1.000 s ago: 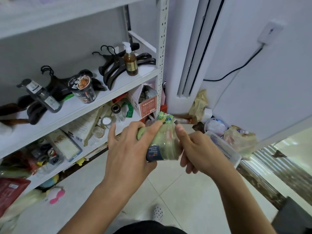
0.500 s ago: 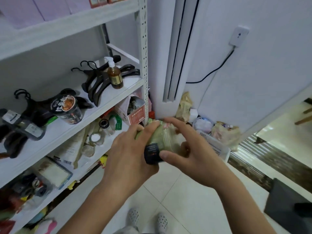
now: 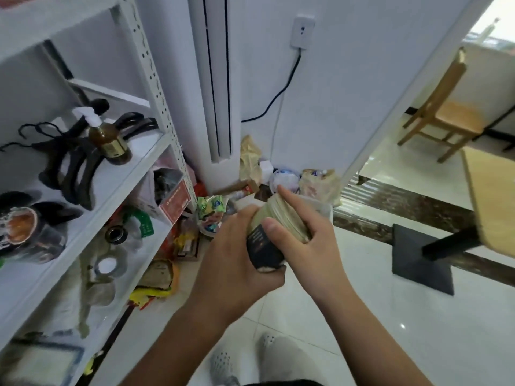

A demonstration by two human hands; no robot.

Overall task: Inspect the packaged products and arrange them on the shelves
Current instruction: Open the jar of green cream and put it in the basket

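Note:
Both hands hold a pale green jar [image 3: 274, 218] with a dark label, tilted in front of me above the floor. My left hand [image 3: 234, 257] wraps its lower, labelled end. My right hand [image 3: 303, 235] grips the ribbed upper end, thumb on the label and index finger stretched along the top. The white metal shelves [image 3: 117, 190] stand to the left. On the middle shelf are a brown pump bottle [image 3: 108, 140], black hangers [image 3: 72, 165] and a dark noodle cup [image 3: 28, 232].
Loose packets and bags [image 3: 211, 210] lie on the floor by the shelf corner, with a clear plastic box [image 3: 323, 210] behind the jar. A table [image 3: 490, 201] with a black base [image 3: 418, 257] juts in at the right. A wooden chair [image 3: 446, 112] stands beyond the doorway.
The view swung right and down, bringing the table and chair into sight. The jar was turned in my hands, and my right hand moved from its side onto its upper end.

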